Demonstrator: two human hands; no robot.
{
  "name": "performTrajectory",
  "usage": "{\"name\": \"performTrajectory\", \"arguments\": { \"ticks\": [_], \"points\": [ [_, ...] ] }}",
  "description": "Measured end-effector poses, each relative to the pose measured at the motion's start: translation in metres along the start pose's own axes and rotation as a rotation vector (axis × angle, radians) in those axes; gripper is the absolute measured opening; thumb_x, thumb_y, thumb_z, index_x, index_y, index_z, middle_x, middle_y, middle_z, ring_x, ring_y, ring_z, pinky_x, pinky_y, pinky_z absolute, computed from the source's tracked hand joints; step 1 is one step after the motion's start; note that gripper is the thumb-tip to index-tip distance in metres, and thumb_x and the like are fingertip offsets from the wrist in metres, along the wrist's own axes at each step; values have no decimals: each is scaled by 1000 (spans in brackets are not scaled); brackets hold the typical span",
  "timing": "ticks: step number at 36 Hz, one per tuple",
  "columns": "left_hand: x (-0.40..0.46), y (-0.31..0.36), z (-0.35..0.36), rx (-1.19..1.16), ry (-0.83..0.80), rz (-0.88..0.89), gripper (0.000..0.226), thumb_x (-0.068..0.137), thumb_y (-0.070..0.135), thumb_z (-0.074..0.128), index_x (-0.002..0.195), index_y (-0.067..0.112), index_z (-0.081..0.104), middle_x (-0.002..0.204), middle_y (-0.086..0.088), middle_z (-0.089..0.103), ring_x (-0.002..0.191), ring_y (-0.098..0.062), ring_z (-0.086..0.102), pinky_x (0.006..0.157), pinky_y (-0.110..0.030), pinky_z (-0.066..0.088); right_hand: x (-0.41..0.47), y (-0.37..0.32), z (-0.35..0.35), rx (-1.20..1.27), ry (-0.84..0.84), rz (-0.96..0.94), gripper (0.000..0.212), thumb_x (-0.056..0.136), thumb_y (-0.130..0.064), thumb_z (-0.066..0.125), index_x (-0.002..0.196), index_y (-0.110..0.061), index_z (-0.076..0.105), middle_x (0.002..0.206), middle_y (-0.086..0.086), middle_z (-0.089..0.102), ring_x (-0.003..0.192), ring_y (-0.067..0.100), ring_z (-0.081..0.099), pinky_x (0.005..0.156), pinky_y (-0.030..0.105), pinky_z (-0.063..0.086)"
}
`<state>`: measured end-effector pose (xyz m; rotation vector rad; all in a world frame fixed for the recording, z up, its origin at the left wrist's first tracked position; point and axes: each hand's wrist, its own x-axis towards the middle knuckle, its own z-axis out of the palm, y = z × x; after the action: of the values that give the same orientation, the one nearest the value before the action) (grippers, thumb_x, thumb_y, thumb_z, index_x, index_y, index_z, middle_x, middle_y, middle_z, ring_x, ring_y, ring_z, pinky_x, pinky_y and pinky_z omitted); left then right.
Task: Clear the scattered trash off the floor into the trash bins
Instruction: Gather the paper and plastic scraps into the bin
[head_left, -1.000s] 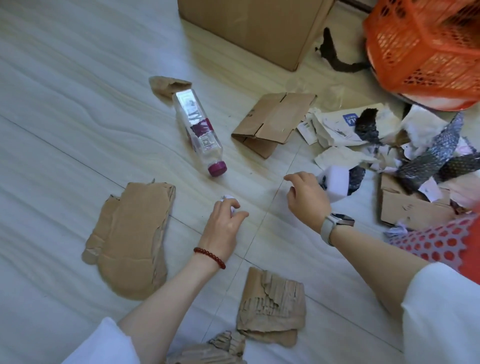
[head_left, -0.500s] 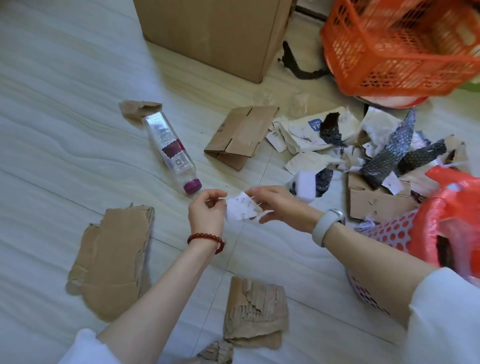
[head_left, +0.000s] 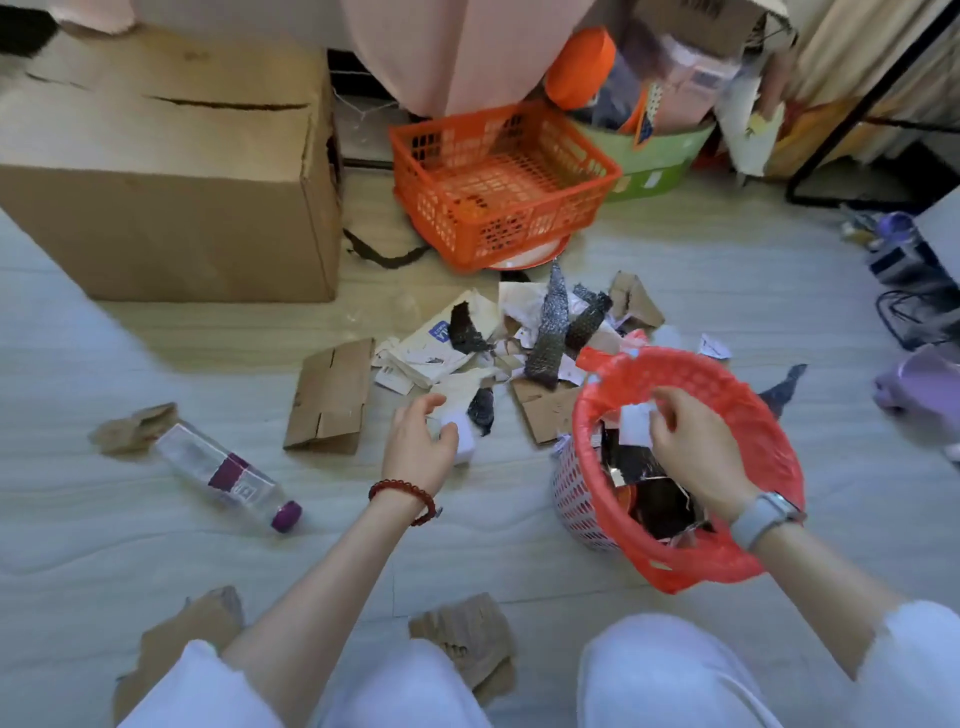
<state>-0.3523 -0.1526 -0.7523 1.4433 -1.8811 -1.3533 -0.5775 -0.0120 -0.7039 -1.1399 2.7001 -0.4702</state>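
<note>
- The right hand is over the mouth of the trash bin, at the right of center in the frame; its fingers pinch a small white paper scrap above the opening.
- The trash bin is a white perforated basket lined with a red plastic bag; the bag's edge is folded over the rim. Dark and shiny trash lies inside.
- The left hand is at the center of the frame, low over the floor; its fingers are relaxed and spread, holding nothing, just beside a white block.
- Above the two hands, a heap of torn paper and dark netting lies on the floor, touching the far side of the bin.
- A flat folded cardboard piece lies left of the heap, apart from it by a narrow strip of floor.
- A clear plastic bottle with a purple cap lies on its side at the left, well apart from the left hand; a brown scrap is at its base end.
- Torn cardboard pieces lie at the lower edge, near the person's knees.
- A big cardboard box closes the upper left; an orange crate stands at upper center, beside a green tub.
- Open floor stays between the bottle and the left arm.
</note>
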Motion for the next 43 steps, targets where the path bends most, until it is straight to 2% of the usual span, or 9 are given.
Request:
{"name": "performTrajectory", "arguments": {
  "ticks": [2,5,12,23,26,30,35,39,43],
  "points": [
    [0,6,-6,51,-36,16,33,89,11,50,123,12,50,129,-9,46,118,-21,47,100,-29,35,0,8,1,-121,-54,54,32,90,-15,50,120,-9,58,121,18,56,115,37,47,93,45,44],
    [3,8,-20,103,-31,18,32,90,11,50,121,12,52,128,-9,47,117,-22,48,96,-28,36,10,-6,8,-104,-62,52,34,88,-14,51,120,-6,57,122,21,51,117,41,45,98,49,40],
    [33,-10,-52,236,44,-50,30,89,8,49,118,8,55,123,-11,52,114,-22,50,98,-29,37,49,-97,45,179,-188,-290,29,92,-10,46,118,-5,59,117,15,54,112,28,51,95,35,39],
    [108,-34,-107,349,194,-282,27,91,11,48,117,9,56,122,-12,55,110,-24,54,96,-33,42,118,-169,141,194,-581,-400,35,95,-18,40,128,-10,50,127,13,52,111,26,55,92,36,45],
    [119,-52,-131,374,248,-326,27,90,12,49,116,10,56,124,-11,54,111,-24,53,97,-34,41,132,-192,161,152,-605,-444,35,96,-18,38,127,-10,51,126,13,52,111,29,54,91,36,45],
    [119,-94,-165,444,320,-394,29,89,12,49,117,10,56,126,-13,51,112,-25,51,93,-25,32,141,-231,190,95,-622,-527,34,95,-15,37,123,-10,54,126,14,53,110,31,55,89,35,45],
    [116,-162,-205,449,386,-503,35,88,25,54,122,17,52,133,-13,41,122,-29,43,99,-43,40,137,-285,232,17,-630,-656,36,95,-13,36,128,-11,51,130,13,53,116,30,51,94,37,44],
    [134,-210,-228,464,361,-586,59,85,34,58,138,24,35,148,-14,21,133,-37,26,105,-47,32,135,-308,267,-48,-595,-677,36,96,-15,35,128,-12,50,127,12,52,114,31,50,91,40,46],
    [171,-256,-241,425,347,-640,71,82,43,57,144,33,22,153,-15,4,139,-37,9,108,-46,21,135,-310,291,-138,-514,-653,37,95,-17,36,131,-14,47,129,10,49,118,29,45,93,40,43]
  ]
}}
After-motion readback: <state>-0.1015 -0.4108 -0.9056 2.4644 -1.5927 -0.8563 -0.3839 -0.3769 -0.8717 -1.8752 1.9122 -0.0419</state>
